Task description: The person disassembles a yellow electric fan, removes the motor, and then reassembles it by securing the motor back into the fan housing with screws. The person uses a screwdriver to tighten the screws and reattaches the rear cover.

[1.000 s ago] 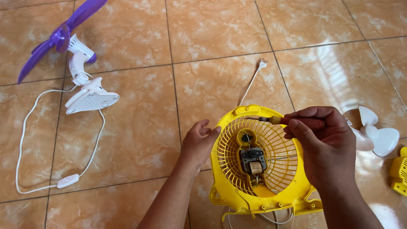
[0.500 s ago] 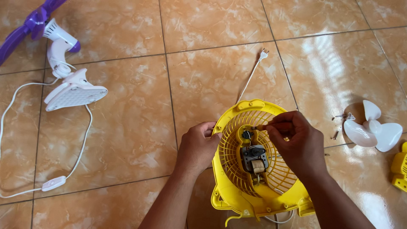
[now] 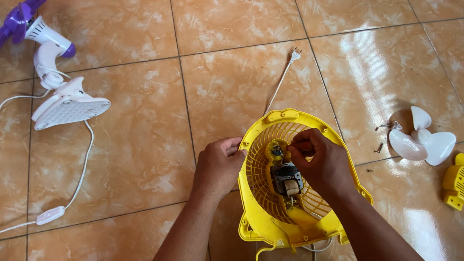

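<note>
Head view: looks down on two hands at work on a fan housing on a tiled floor.
Right hand (image 3: 323,162): fingers pinched shut on a thin tool whose type cannot be told; tip at the small grey motor (image 3: 286,178).
Left hand (image 3: 220,166): fingers closed over the left rim of the round yellow plastic fan housing (image 3: 295,220), steadying it.
Housing position: lies on the orange-brown ceramic floor tiles (image 3: 145,145), grille side down, motor at its centre.
White power cord with plug (image 3: 285,72): runs away from the housing's top edge.
White three-blade propeller (image 3: 423,140): well to the right, loose screws (image 3: 386,135) just beside it.
Yellow plastic part (image 3: 455,186): at the right edge.
White and purple clip fan (image 3: 53,72): far left, well apart.
</note>
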